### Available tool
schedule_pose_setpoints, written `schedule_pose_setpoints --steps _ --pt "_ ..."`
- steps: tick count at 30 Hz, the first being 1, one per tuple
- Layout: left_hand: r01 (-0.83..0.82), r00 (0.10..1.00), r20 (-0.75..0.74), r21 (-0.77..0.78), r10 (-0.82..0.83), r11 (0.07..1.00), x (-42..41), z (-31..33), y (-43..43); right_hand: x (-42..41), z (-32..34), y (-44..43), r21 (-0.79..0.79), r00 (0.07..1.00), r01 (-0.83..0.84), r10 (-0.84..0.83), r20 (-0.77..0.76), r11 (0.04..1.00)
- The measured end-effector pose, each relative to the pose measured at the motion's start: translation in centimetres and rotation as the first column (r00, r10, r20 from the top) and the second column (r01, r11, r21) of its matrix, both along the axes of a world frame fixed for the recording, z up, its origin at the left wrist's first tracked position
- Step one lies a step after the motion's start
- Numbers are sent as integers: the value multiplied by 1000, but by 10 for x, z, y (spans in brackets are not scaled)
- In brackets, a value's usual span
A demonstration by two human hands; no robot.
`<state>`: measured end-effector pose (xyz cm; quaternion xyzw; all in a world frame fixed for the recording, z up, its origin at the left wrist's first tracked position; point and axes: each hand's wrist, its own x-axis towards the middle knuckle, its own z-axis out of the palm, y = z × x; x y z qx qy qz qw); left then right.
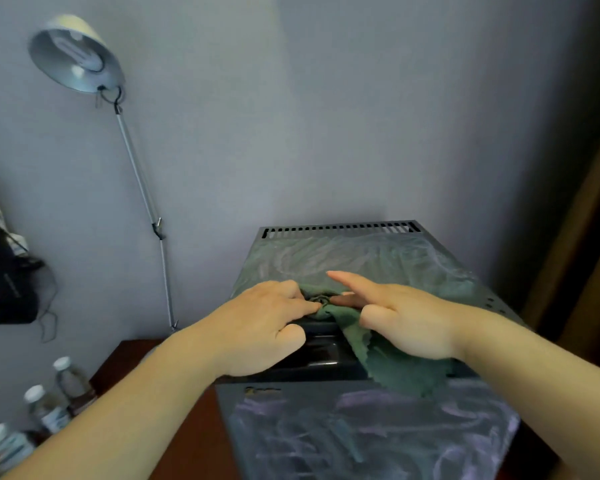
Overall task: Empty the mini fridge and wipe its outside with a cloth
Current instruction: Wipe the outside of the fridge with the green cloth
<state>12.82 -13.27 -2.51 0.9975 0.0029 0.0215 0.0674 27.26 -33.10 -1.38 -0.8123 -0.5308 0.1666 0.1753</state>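
The cloth is seen to be green. The mini fridge is coloured dark grey and streaked with pale smears. The bottles are capped in white.

Dark grey mini fridge, upright, top and front streaked with wipe marks; vent slots along top's 12 o'clock edge. Green cloth, bunched at top's 6 o'clock edge, draped over front.

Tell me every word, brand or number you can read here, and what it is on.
Nothing is legible.
On the fridge, small gold mark at the door's top left: too blurred to read.
On the bottles, labels: too blurred.
On the black bag, faint print: too small to read.
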Motion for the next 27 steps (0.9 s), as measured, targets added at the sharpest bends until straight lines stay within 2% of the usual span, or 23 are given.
schedule_pose_setpoints --steps 12,16,18,22,27 --pt "-187 980 62 -15 188 982 -66 -8 95 -49 -3 112 18 994 -109 109 -19 994" --pt "-174 965 193 -33 177 984 -70 -9 104 -56 -2 114 91 996 -85 84 21 992" --pt "-109 979 160 -90 123 990 -66 -6 103 -55 -3 104 150 997 -46 35 75 988" --pt "-61 998 -1 -107 61 992 -55 -9 101 -50 -9 84 15 992 -60 58 112 998" --pt "-21 999 -42 41 23 999 -38 -6 90 -37 -7 74 -16 985 -60 61 160 998"
